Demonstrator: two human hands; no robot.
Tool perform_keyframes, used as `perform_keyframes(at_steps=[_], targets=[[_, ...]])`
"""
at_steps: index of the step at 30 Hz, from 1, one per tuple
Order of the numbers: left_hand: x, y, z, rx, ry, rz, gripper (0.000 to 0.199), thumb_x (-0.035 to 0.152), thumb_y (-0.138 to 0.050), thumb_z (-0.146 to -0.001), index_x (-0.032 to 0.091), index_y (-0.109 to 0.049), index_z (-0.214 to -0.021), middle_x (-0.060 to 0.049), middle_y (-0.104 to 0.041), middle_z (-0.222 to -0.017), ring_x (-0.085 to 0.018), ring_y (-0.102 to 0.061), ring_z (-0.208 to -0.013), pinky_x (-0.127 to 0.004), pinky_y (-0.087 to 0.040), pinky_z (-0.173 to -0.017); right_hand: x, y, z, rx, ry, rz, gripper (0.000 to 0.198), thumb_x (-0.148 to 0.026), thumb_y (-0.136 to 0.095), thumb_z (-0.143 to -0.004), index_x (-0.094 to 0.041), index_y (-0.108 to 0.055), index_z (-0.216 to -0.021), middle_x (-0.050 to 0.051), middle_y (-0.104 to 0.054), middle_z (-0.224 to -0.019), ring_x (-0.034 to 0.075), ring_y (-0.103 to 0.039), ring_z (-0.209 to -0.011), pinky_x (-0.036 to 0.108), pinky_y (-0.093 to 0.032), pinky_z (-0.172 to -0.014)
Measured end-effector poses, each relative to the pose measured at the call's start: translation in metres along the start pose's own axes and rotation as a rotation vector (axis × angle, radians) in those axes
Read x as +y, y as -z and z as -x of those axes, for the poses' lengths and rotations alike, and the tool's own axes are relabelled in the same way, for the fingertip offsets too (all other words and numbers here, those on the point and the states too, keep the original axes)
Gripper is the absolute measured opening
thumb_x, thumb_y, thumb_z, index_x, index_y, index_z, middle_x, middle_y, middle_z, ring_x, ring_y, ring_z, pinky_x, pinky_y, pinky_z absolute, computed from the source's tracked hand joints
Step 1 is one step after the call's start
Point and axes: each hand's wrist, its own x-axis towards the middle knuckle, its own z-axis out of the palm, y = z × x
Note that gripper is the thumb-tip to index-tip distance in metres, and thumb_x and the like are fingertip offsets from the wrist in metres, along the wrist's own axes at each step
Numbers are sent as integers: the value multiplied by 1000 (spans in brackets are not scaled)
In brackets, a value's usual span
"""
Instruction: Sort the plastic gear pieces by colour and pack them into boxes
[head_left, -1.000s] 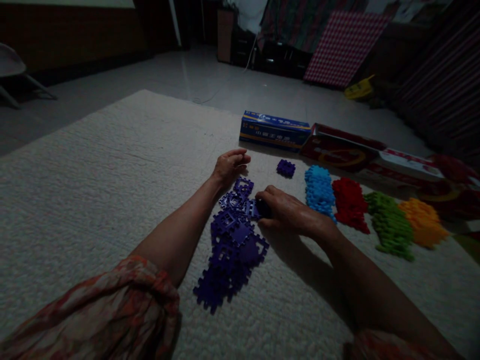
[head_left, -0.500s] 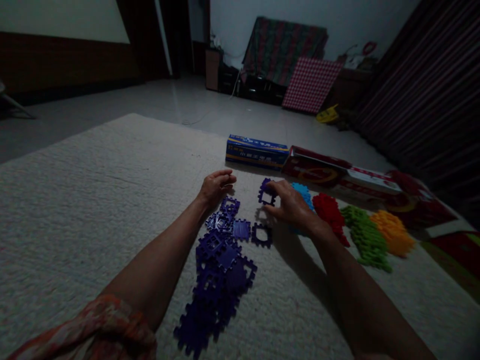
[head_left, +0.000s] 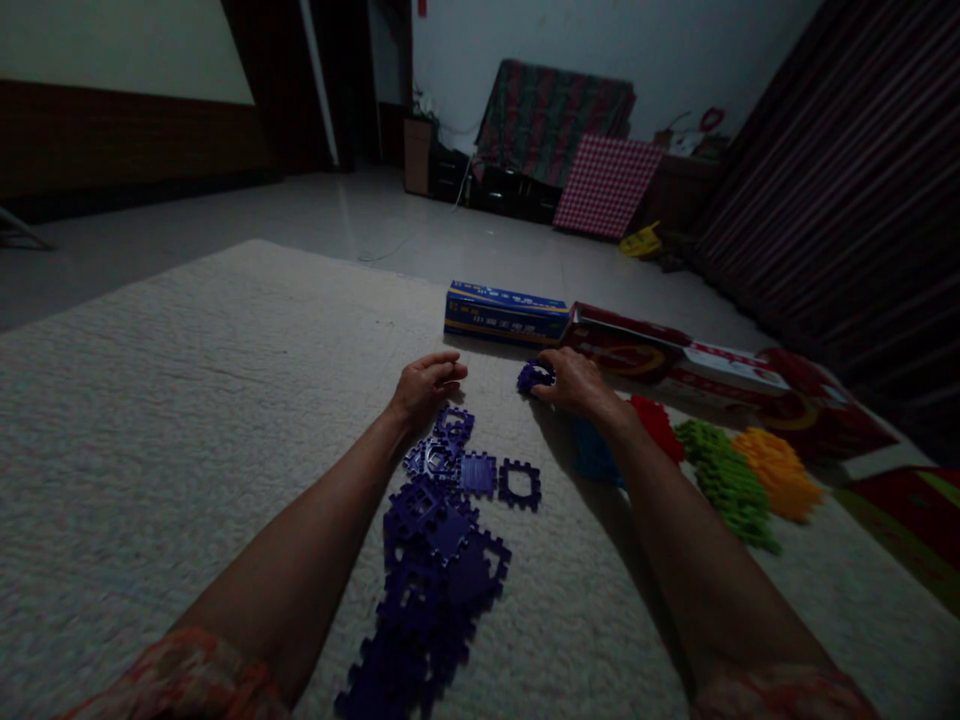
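My right hand (head_left: 576, 382) is closed on a purple interlocking plastic tile (head_left: 531, 378), held low at or just above the pale mat beside the long boxes. Its fingertips and thumb grip the tile's right side. To the left, my left hand (head_left: 426, 388) hovers by the top of the purple heap with fingers loosely stretched and nothing in them. Below it, a pile of purple tiles (head_left: 420, 585) with notched edges runs towards me. A solid purple tile (head_left: 478, 474) and a purple frame tile with a round opening (head_left: 520, 484) lie at the pile's right.
Blue tiles (head_left: 596, 450), red tiles (head_left: 660, 425), green tiles (head_left: 727, 480) and orange tiles (head_left: 778, 472) lie in heaps on the right. Behind stand a blue box (head_left: 506, 315) and dark red boxes (head_left: 630, 342). The pale mat (head_left: 187, 400) spreads left.
My right hand has lowered the purple tile and moved it forward, away from the round-opening tile, tilting it flatter. My left hand stays nearly in place. The view has shifted slightly.
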Motion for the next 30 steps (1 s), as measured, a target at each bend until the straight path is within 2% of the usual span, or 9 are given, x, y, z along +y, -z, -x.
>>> perform_keyframes(at_steps=[4, 7, 9, 11, 13, 15, 22, 27, 30], targets=[[-1, 0, 0, -2, -1, -2, 19, 10, -69, -76, 12, -70, -94, -9, -72, -79, -16, -66, -69, -28, -53, -65, -2, 3, 9, 68, 56, -53, 51, -31, -72, -82, -18, -62, -131, 19, -58, -138, 38, -57, -126, 54, -46, -104], [-2, 1, -1, -7, -16, 2, 20, 11, -68, -75, 12, -71, -94, -8, -72, -79, -15, -66, -69, -27, -52, -64, -9, 8, 30, 130, 163, -149, 45, -26, -68, -86, -16, -62, -129, 18, -60, -134, 33, -58, -124, 48, -47, -104], [-3, 2, -2, -19, -25, 2, 22, 11, -69, -74, 12, -71, -95, -8, -72, -80, -15, -66, -71, -27, -52, -64, -15, 12, 50, 65, 232, -230, 39, -24, -65, -88, -16, -63, -126, 15, -64, -124, 29, -63, -112, 43, -50, -98], [-4, 3, -3, -25, -32, -5, 23, 13, -71, -72, 12, -72, -95, -8, -73, -81, -16, -67, -73, -27, -52, -65, -22, 16, 71, -98, 294, -316, 35, -24, -66, -89, -18, -64, -123, 12, -66, -119, 25, -66, -103, 40, -52, -93], [-4, 4, -4, -26, -37, -10, 24, 13, -72, -71, 13, -72, -95, -8, -73, -81, -16, -67, -73, -27, -52, -66, -30, 18, 91, -268, 343, -375, 36, -25, -71, -86, -19, -64, -121, 11, -65, -119, 24, -65, -103, 39, -53, -92], [-4, 4, -4, -20, -36, -12, 24, 13, -71, -71, 12, -72, -94, -9, -73, -80, -16, -67, -72, -27, -52, -66, -39, 19, 106, -362, 352, -384, 40, -24, -76, -82, -20, -63, -119, 11, -64, -119, 25, -63, -108, 38, -52, -94], [-2, 2, -2, -20, -25, -15, 23, 12, -71, -71, 12, -71, -94, -9, -72, -81, -16, -67, -71, -29, -53, -69, -52, 14, 120, -363, 309, -321, 53, -22, -77, -77, -24, -57, -127, 9, -57, -123, 26, -59, -110, 39, -51, -96], [-2, 1, -1, -23, -16, -17, 24, 12, -71, -71, 12, -71, -95, -9, -72, -80, -16, -66, -70, -30, -53, -67, -47, 16, 119, -366, 373, -300, 34, -21, -67, -85, -22, -62, -118, 10, -62, -116, 24, -62, -104, 36, -51, -91], [-1, 1, 0, -27, -20, -25, 23, 11, -69, -72, 12, -71, -95, -9, -72, -80, -16, -66, -70, -30, -53, -66, -45, 19, 114, -365, 397, -328, 22, -26, -54, -97, -21, -64, -116, 10, -69, -108, 24, -66, -99, 36, -51, -89]])
